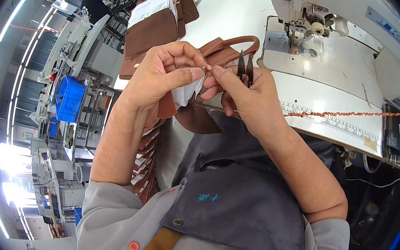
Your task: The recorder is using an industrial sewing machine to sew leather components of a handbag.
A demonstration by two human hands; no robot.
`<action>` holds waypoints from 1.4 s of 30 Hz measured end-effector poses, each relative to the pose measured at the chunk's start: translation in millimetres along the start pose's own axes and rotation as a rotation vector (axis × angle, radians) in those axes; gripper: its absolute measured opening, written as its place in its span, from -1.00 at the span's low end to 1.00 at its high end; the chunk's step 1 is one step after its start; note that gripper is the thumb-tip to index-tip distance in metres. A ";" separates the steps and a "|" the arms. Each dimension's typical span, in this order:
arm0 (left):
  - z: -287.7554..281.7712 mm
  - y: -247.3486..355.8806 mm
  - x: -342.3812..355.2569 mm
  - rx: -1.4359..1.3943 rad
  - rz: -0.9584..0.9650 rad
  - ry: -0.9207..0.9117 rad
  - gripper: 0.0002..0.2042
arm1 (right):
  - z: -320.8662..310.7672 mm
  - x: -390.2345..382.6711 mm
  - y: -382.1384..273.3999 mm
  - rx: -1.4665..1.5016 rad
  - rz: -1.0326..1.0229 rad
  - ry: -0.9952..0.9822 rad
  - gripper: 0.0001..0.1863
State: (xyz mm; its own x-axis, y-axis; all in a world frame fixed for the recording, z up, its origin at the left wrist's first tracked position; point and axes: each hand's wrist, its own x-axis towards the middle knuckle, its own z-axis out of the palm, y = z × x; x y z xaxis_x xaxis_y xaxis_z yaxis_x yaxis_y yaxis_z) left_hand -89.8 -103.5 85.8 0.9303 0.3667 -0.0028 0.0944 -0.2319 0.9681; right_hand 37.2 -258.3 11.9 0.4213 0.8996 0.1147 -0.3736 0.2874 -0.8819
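Left hand [166, 75] pinching now, thumb to fingertip, on the edge of a brown leather-like piece with white lining [200, 120], which hangs before the dark grey cloth apron [245, 203]. Right hand [256, 99] pinches there too, pointed black metal snips [241, 70] tucked in its grasp, seemingly sparing thumb and fingertip. Beyond, stacked brown panels [150, 37] lie left of the white sewing machine [336, 7], probably within easy reach.

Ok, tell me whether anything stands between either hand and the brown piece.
Nothing visible does: the left hand and right hand both have fingertips at the brown piece. The snips in the right hand stick out beside, not between.
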 end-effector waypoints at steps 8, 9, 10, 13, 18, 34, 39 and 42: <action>-9.0 -0.6 -5.5 0.113 -0.087 0.057 -0.91 | 5.5 2.3 6.7 -0.070 -0.041 -0.035 -0.69; -8.3 -0.8 -5.6 0.105 -0.075 0.062 -0.90 | 5.4 2.6 7.6 -0.079 -0.064 -0.036 -0.69; -7.6 -0.9 -5.5 0.096 -0.062 0.066 -0.90 | 4.7 2.8 8.1 -0.090 -0.088 -0.037 -0.70; -3.8 -1.2 -5.3 0.043 -0.029 0.045 -0.90 | -1.7 2.2 7.0 -0.058 -0.051 -0.063 -0.73; 4.3 -5.0 -0.2 0.106 -0.042 0.051 -0.90 | -10.8 0.0 7.4 -0.079 -0.064 -0.046 -0.74; 30.2 -17.2 11.6 0.332 0.192 -0.024 -0.75 | -36.4 -2.5 12.9 -0.166 -0.079 0.016 -0.74; 63.5 -42.4 5.5 0.481 0.203 0.021 -0.73 | -67.2 -14.9 -3.3 -0.823 -0.104 0.035 -0.80; 86.2 -62.7 -1.4 0.802 0.434 0.049 -0.78 | -82.0 -28.1 -11.5 -1.173 -0.186 0.005 -0.87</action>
State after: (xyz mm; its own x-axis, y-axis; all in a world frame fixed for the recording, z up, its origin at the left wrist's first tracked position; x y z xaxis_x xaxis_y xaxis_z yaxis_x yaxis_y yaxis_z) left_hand -66.4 -167.1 3.6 0.9272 0.1346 0.3495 -0.0253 -0.9085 0.4171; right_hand 97.5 -313.8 -18.7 0.3928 0.8740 0.2860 0.6781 -0.0652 -0.7320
